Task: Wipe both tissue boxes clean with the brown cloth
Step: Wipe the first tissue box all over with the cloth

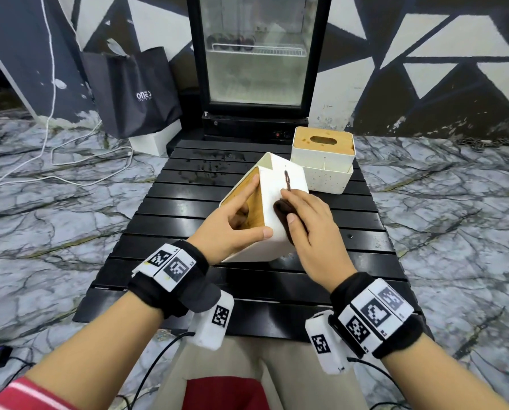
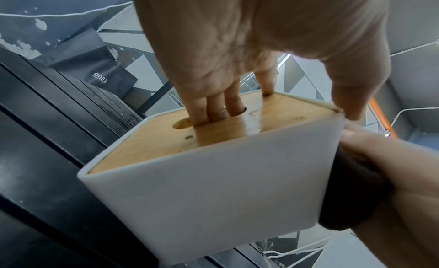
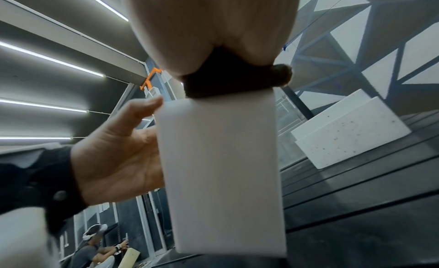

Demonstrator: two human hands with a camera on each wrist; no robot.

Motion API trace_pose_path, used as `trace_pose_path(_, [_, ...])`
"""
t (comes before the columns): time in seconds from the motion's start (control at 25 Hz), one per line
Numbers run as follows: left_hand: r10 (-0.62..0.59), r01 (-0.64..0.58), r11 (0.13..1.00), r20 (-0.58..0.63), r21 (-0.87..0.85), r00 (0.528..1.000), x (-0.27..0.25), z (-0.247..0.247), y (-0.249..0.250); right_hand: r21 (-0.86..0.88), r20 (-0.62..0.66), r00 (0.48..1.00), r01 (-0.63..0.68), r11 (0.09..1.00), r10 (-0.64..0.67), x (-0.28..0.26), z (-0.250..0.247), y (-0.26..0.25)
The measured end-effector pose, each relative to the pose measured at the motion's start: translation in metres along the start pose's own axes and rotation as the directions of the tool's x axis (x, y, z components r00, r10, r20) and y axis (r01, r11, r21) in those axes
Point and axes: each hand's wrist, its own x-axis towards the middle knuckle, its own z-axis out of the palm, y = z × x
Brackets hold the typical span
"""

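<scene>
White plastic with a wooden lid: the near tissue box (image 1: 277,202) is tipped on an edge on the black slatted tabletop (image 1: 188,291), lid turned to the left. It is gripped by the left hand (image 1: 232,223), three fingers (image 2: 213,110) sunk in the lid slot, index finger laid on the lid, thumb on the near corner. A dark streak (image 1: 287,180) is noted on the upturned white side. The brown cloth (image 1: 283,211) is bunched under the right hand (image 1: 309,229) and pressed to that side below the streak. A second tissue box (image 1: 323,164) is seen upright, speckled, just behind to the right.
</scene>
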Motion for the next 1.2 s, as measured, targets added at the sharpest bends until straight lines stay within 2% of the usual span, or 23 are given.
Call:
trace_pose_path(0.16, [0.0,-0.001,1.0,0.022,0.028,1.0,0.001,0.002,0.003,-0.016,-0.022,0.995,-0.095,0.995,0.095,0.02,-0.001,0.005])
trace_pose_path(0.28, [0.001,-0.001,1.0,0.012,0.023,1.0,0.001,0.003,0.006,-0.006,-0.026,0.998,-0.056,0.998,0.056,0.028,0.006,-0.008])
trace_pose_path(0.44, [-0.007,0.007,1.0,0.009,0.018,1.0,-0.001,-0.002,0.004,-0.019,0.014,0.999,0.029,0.999,-0.028,0.01,0.003,-0.002])
trace_pose_path(0.64, [-0.015,0.014,0.999,0.028,0.046,0.999,0.001,-0.004,0.005,-0.048,-0.026,0.998,-0.053,0.997,0.052,0.031,0.003,0.01])
trace_pose_path(0.8, [-0.024,0.022,0.994,0.024,0.11,0.999,0.006,-0.007,0.005,-0.105,-0.046,0.998,0.039,0.994,-0.044,0.025,0.015,-0.004])
trace_pose_path(0.92, [0.011,-0.015,0.988,0.03,0.156,0.999,0.006,-0.005,0.002,-0.126,-0.058,0.993,0.093,0.988,-0.101,0.009,0.017,-0.006])
trace_pose_path(1.2, [-0.02,0.015,0.997,0.054,0.081,0.998,0.009,-0.006,0.003,-0.136,0.008,0.98,0.198,0.971,-0.199,0.017,0.003,0.012])
